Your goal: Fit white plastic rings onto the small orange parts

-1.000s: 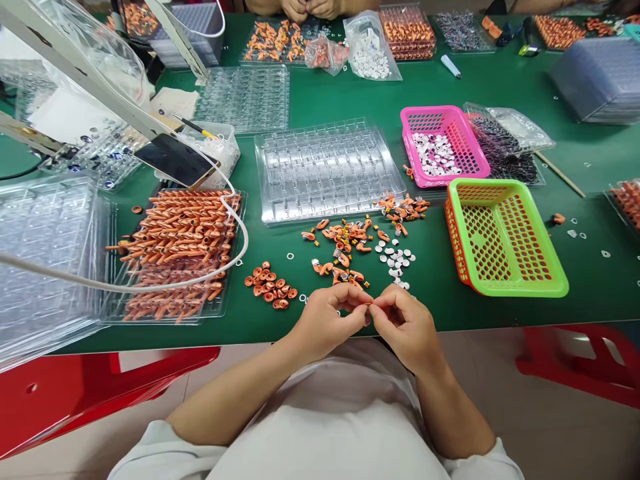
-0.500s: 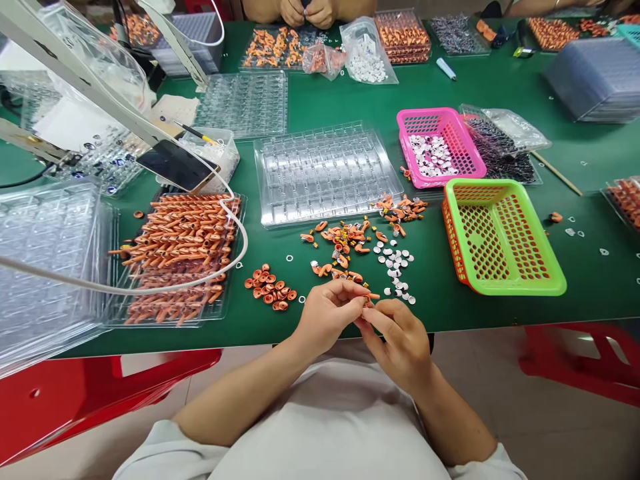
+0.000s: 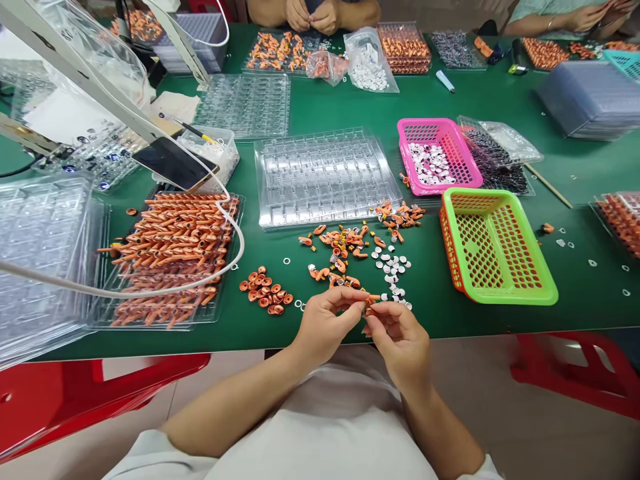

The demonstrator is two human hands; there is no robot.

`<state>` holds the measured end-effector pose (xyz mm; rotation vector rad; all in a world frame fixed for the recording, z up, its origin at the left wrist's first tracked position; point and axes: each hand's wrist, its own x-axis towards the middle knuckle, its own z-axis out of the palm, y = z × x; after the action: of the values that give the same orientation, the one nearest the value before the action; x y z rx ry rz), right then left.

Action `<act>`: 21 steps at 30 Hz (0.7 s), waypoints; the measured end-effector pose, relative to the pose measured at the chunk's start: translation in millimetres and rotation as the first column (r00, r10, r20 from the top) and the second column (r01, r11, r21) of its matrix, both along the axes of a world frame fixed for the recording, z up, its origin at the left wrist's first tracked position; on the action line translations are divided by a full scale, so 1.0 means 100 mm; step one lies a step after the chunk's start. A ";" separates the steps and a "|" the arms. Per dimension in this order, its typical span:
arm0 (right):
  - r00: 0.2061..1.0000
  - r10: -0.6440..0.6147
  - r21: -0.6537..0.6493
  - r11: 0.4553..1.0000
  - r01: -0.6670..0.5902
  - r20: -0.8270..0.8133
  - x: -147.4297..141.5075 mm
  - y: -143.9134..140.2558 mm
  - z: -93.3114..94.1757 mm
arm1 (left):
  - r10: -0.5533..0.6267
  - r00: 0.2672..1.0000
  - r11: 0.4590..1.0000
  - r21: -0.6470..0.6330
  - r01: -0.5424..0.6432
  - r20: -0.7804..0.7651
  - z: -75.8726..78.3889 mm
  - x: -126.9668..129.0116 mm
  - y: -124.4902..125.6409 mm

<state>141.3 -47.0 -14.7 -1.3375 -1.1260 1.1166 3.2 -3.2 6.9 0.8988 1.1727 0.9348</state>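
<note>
Near the table's front edge, my left hand [image 3: 327, 321] pinches a small orange earphone housing [image 3: 371, 298] between thumb and fingers. From the other side my right hand [image 3: 401, 337] closes its thumb and fingertips on the same piece; the fingers hide most of it. Just beyond my hands lie loose orange earphone parts [image 3: 345, 248] with yellow bits on them. Beside these are scattered round white discs [image 3: 393, 267]. To the left of my hands sits a group of orange cup-shaped caps [image 3: 266, 291], with small white rings [image 3: 299, 304] close by.
A clear moulded tray [image 3: 325, 179] lies beyond the parts. Right of it stand a pink basket [image 3: 471, 160] of white pieces and a green basket [image 3: 543, 293]. At left, orange housings [image 3: 175, 233] fill a tray under a white cable [image 3: 239, 250] and a phone [image 3: 175, 163]. A co-worker's hands [image 3: 313, 15] are opposite.
My right hand has turned a little, its thumb now lower and apart from the index fingertip's earlier position. Both hands stay at the orange piece. The view has shifted slightly.
</note>
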 end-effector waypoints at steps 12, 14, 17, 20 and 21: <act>0.961 -0.055 -0.047 0.998 0.043 -0.270 -0.05 0.00 -0.12 | 0.054 0.994 0.983 0.177 -0.036 -0.099 0.07 0.08 -0.06; 0.963 -0.070 -0.036 0.997 0.063 -0.261 -0.06 -0.01 -0.11 | 0.071 0.988 0.978 0.203 -0.042 -0.137 0.06 0.08 -0.07; 0.968 -0.086 -0.014 0.996 0.085 -0.236 -0.06 -0.01 -0.09 | 0.079 0.987 0.971 0.236 -0.044 -0.143 0.04 0.08 -0.07; 0.980 -0.097 -0.006 0.995 0.098 -0.174 -0.06 -0.02 -0.08 | 0.078 0.988 0.968 0.246 -0.043 -0.133 0.02 0.09 -0.09; 0.984 -0.101 -0.003 0.995 0.101 -0.150 -0.06 -0.02 -0.07 | 0.081 0.988 0.966 0.253 -0.045 -0.133 0.02 0.09 -0.09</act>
<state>134.9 -48.7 -21.9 -1.2703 -0.9403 1.1201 12.1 -12.2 8.7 1.1515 1.2282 1.1017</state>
